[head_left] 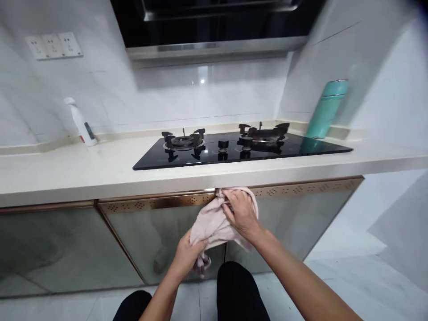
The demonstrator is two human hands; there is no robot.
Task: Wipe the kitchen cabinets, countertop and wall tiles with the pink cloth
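Observation:
A pale pink cloth point(212, 223) hangs bunched between my two hands, in front of the cabinet doors point(284, 218) below the counter. My left hand point(187, 254) grips its lower left edge, and a loose end dangles beneath. My right hand point(241, 211) lies on the upper part of the cloth, pressing it near the copper-coloured top strip of the doors. The right fingers are bent into the folds, and their tips are partly hidden.
Above the doors, a black gas hob point(207, 154) sits in the white countertop point(100, 171). A teal flask point(327, 109) stands at its right rear, a white spray bottle point(80, 125) at the left. Overhead is a dark range hood point(217, 26). My knees point(239, 290) are close to the doors.

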